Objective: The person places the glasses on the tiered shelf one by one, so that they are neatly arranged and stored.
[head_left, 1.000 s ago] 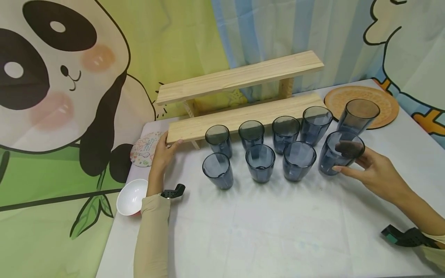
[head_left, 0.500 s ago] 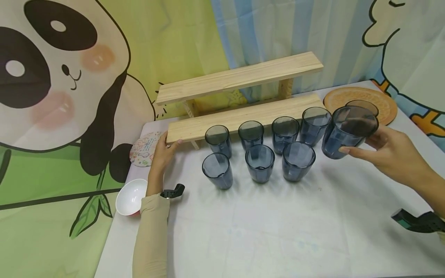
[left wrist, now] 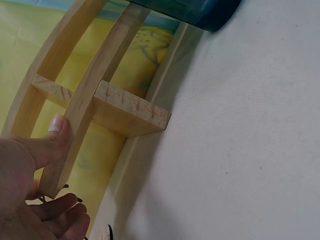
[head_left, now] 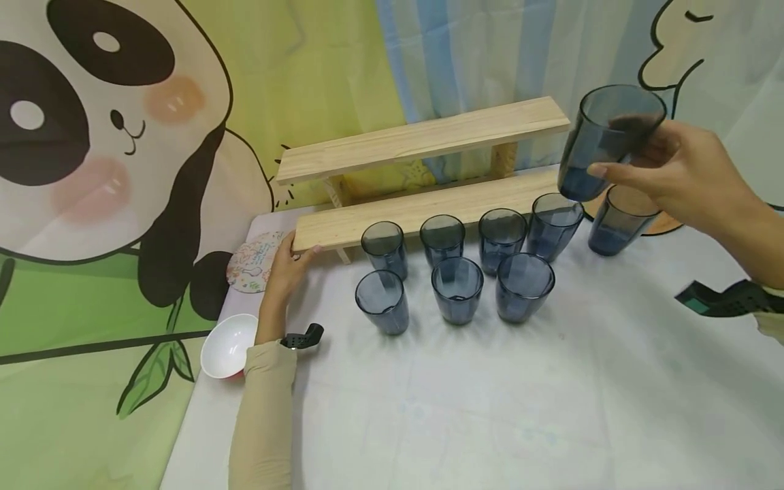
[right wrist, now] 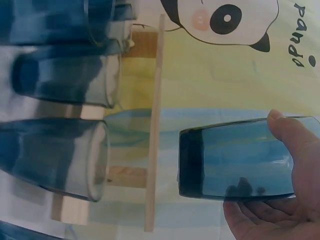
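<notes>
In the head view my right hand [head_left: 692,167] grips a blue-tinted glass [head_left: 603,150] round its side, holding it in the air just off the right end of the upper board. The right wrist view shows the thumb on one side of that glass [right wrist: 240,160] and the fingers on the other. My left hand [head_left: 288,269] holds the left end of the lower board of a two-tier wooden shelf [head_left: 422,139]. Seen from the left wrist, its thumb lies on the board [left wrist: 82,112] with fingers beneath. Several matching glasses [head_left: 456,289] stand upright in two rows before the shelf.
A single glass [head_left: 621,221] stands at the right, by an orange round mat [head_left: 664,224] partly hidden behind the right hand. At left lie a white bowl [head_left: 229,346] and a floral round mat [head_left: 250,264]. Printed curtains [head_left: 331,68] hang behind the table.
My right hand has lifted the glass from the front row's right end, up and back to the height of the upper board. The left hand stays on the shelf.
</notes>
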Action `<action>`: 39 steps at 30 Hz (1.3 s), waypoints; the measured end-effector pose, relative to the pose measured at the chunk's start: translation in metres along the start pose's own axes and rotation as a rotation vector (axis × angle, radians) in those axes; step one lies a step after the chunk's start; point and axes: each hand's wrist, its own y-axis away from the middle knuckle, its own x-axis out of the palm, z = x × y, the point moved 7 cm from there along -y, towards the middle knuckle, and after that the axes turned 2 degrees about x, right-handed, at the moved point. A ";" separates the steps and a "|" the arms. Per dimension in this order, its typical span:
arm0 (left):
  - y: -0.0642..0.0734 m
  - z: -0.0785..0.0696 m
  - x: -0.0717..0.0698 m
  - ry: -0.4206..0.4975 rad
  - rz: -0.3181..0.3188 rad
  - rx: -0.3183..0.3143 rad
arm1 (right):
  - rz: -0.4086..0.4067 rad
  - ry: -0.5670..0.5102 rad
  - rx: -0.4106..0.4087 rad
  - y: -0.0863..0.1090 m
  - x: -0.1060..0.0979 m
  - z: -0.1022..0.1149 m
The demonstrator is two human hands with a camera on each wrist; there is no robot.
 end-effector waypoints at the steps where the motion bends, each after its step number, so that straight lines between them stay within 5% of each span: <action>1: 0.000 0.000 0.000 -0.002 0.003 0.001 | -0.002 -0.017 -0.011 -0.007 0.000 0.003; 9: -0.002 0.002 0.000 -0.006 0.005 -0.002 | -0.004 -0.014 0.010 -0.070 0.001 0.014; 21: -0.002 -0.001 0.001 -0.007 0.008 0.009 | -0.048 -0.045 0.135 -0.146 0.012 0.002; 30: -0.001 0.000 0.001 -0.006 0.015 -0.003 | -0.030 -0.136 0.239 -0.176 0.028 -0.013; 39: -0.002 -0.001 0.005 0.000 0.018 0.004 | -0.024 -0.096 0.305 -0.183 0.035 -0.025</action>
